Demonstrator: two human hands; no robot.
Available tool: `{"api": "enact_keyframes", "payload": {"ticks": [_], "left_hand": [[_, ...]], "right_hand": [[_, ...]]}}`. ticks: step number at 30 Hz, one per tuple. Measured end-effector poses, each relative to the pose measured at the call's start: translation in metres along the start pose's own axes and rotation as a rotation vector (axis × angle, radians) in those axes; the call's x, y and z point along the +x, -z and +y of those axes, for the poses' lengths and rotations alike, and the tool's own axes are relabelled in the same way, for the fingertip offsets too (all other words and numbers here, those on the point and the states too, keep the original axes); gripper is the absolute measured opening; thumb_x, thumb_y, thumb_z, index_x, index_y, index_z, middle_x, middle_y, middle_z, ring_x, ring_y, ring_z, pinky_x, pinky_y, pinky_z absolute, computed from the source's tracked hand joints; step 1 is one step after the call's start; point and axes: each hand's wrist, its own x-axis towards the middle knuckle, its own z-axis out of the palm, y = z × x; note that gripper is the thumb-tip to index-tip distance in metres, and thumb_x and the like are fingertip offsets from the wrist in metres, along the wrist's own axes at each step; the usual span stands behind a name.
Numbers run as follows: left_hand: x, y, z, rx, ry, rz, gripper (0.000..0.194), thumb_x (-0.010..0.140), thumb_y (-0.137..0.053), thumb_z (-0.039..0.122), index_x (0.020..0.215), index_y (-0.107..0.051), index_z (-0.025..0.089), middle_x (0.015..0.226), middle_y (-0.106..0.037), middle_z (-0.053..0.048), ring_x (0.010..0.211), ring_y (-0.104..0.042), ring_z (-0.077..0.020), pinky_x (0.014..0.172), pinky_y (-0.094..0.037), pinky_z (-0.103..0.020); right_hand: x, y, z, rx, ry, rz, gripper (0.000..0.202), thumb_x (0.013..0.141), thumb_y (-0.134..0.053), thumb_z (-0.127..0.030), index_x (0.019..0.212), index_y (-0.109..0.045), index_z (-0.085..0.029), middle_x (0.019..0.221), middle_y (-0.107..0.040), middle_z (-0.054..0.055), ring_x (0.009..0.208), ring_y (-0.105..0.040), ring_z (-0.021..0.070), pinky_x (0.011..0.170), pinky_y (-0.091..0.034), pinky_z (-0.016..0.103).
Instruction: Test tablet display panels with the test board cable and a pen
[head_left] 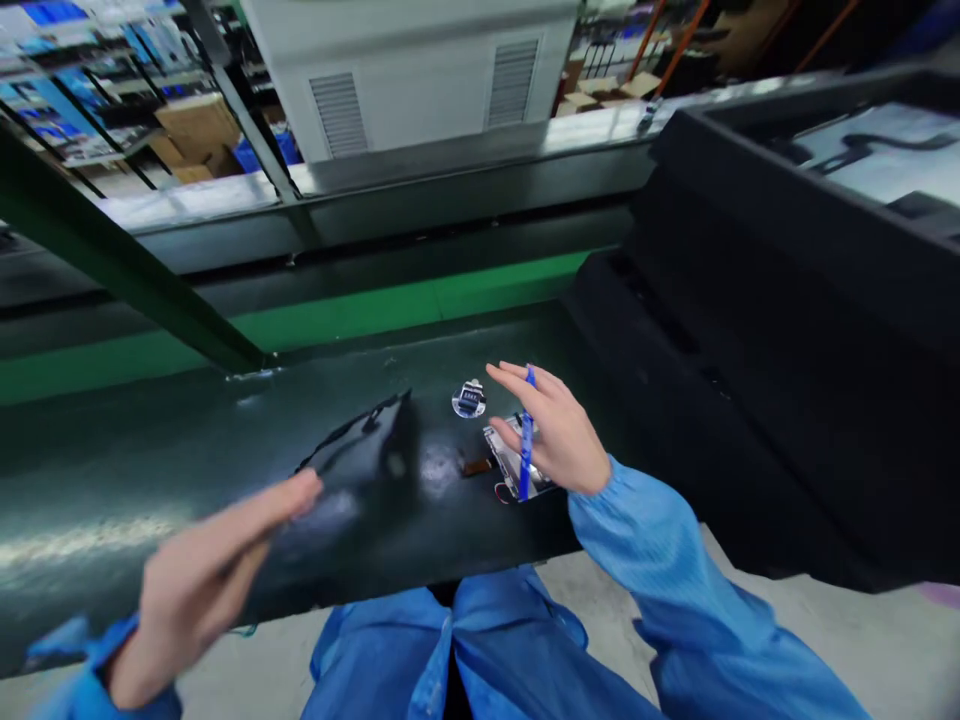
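My left hand [214, 565] is over the bench's front left part, fingers stretched out and slightly blurred. Its fingertips are beside the lower left end of a thin, dark, glossy panel [364, 445]; whether they touch it is unclear. My right hand [544, 420] has its fingers apart above a small silvery device [510, 460] with exposed parts and a brown flex piece [478, 467]. A printed blue strip [526, 450] runs across the right hand's fingers and over the device; how it is attached cannot be made out. A round silvery piece with a dark centre [469, 399] lies left of the right fingertips.
The dark green bench [150, 450] has a green strip [420, 300] along its back. A green post [135, 260] rises at the left. Large black containers [787, 350] stand at the right. Behind are a white cabinet [427, 80], cardboard boxes [199, 130] and shelving.
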Motion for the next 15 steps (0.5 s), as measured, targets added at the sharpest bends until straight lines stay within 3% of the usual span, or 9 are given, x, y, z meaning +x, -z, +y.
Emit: {"api": "enact_keyframes", "payload": {"ticks": [1, 2, 3, 4, 6, 9, 11, 13, 15], "left_hand": [[0.027, 0.011, -0.002, 0.045, 0.184, 0.200, 0.040, 0.094, -0.057, 0.028, 0.131, -0.060, 0.043, 0.113, -0.072, 0.009, 0.092, -0.072, -0.0246, 0.086, -0.062, -0.042], [0.056, 0.019, -0.006, 0.047, 0.317, 0.303, 0.033, 0.090, -0.064, 0.040, 0.123, -0.064, 0.042, 0.105, -0.074, 0.008, 0.087, -0.071, -0.0272, 0.085, -0.061, -0.045], [0.087, 0.023, -0.013, -0.010, 0.347, 0.257, 0.033, 0.090, -0.062, 0.047, 0.121, -0.066, 0.036, 0.108, -0.073, 0.003, 0.095, -0.070, -0.0306, 0.091, -0.057, -0.048], [0.117, 0.023, -0.021, -0.032, 0.293, 0.218, 0.040, 0.091, -0.057, 0.053, 0.121, -0.066, 0.030, 0.111, -0.073, -0.002, 0.100, -0.068, -0.0337, 0.091, -0.055, -0.050], [0.175, 0.012, -0.040, 0.049, 0.240, 0.165, 0.051, 0.094, -0.045, 0.055, 0.126, -0.064, 0.019, 0.110, -0.072, -0.012, 0.098, -0.066, -0.0364, 0.090, -0.052, -0.052], [0.240, -0.034, -0.065, 0.430, 0.224, -0.016, 0.053, 0.099, -0.022, 0.035, 0.137, -0.052, 0.014, 0.100, -0.068, -0.016, 0.085, -0.065, -0.0368, 0.075, -0.049, -0.052], [0.267, -0.070, -0.077, 0.447, 0.165, -0.052, 0.042, 0.093, -0.029, 0.024, 0.124, -0.056, 0.016, 0.099, -0.065, -0.012, 0.083, -0.064, -0.0331, 0.069, -0.048, -0.043], [0.283, -0.102, -0.086, 0.431, 0.143, -0.049, 0.030, 0.090, -0.033, 0.021, 0.106, -0.057, 0.016, 0.087, -0.060, -0.009, 0.082, -0.064, -0.0289, 0.066, -0.046, -0.035], [0.292, -0.125, -0.091, 0.422, 0.165, -0.056, 0.029, 0.090, -0.028, 0.017, 0.097, -0.056, 0.014, 0.079, -0.058, -0.010, 0.082, -0.064, -0.0299, 0.067, -0.047, -0.036]], "right_hand": [[-0.002, 0.015, -0.008, -0.016, 0.019, 0.040, 0.051, 0.095, -0.058, -0.029, 0.144, -0.046, -0.020, 0.136, -0.061, 0.012, 0.128, -0.058, 0.0281, 0.110, -0.049, 0.047], [-0.006, 0.032, -0.015, -0.037, 0.028, 0.079, 0.050, 0.094, -0.059, -0.028, 0.143, -0.048, -0.020, 0.135, -0.062, 0.012, 0.125, -0.060, 0.0279, 0.106, -0.052, 0.045], [-0.012, 0.049, -0.022, -0.065, 0.036, 0.121, 0.050, 0.094, -0.060, -0.027, 0.142, -0.049, -0.021, 0.134, -0.063, 0.012, 0.123, -0.062, 0.0281, 0.103, -0.054, 0.044], [-0.020, 0.068, -0.028, -0.102, 0.042, 0.161, 0.051, 0.093, -0.061, -0.024, 0.142, -0.050, -0.022, 0.133, -0.064, 0.011, 0.119, -0.064, 0.0283, 0.100, -0.056, 0.042], [-0.040, 0.103, -0.036, -0.195, 0.000, 0.279, 0.049, 0.092, -0.060, -0.016, 0.139, -0.055, -0.024, 0.126, -0.069, 0.008, 0.106, -0.070, 0.0264, 0.091, -0.059, 0.038], [-0.074, 0.146, -0.036, -0.483, -0.167, 0.515, 0.047, 0.090, -0.055, -0.001, 0.127, -0.066, -0.028, 0.106, -0.076, 0.001, 0.085, -0.075, 0.0208, 0.078, -0.059, 0.031], [-0.094, 0.169, -0.028, -0.721, -0.254, 0.603, 0.043, 0.089, -0.060, -0.002, 0.123, -0.068, -0.026, 0.108, -0.076, 0.002, 0.089, -0.075, 0.0234, 0.080, -0.059, 0.034], [-0.108, 0.186, -0.017, -0.868, -0.273, 0.590, 0.039, 0.087, -0.069, -0.011, 0.124, -0.065, -0.021, 0.120, -0.072, 0.007, 0.102, -0.072, 0.0292, 0.089, -0.058, 0.040], [-0.114, 0.198, -0.006, -0.940, -0.247, 0.559, 0.039, 0.084, -0.075, -0.021, 0.120, -0.062, -0.019, 0.129, -0.067, 0.012, 0.112, -0.068, 0.0340, 0.097, -0.054, 0.047]]}}
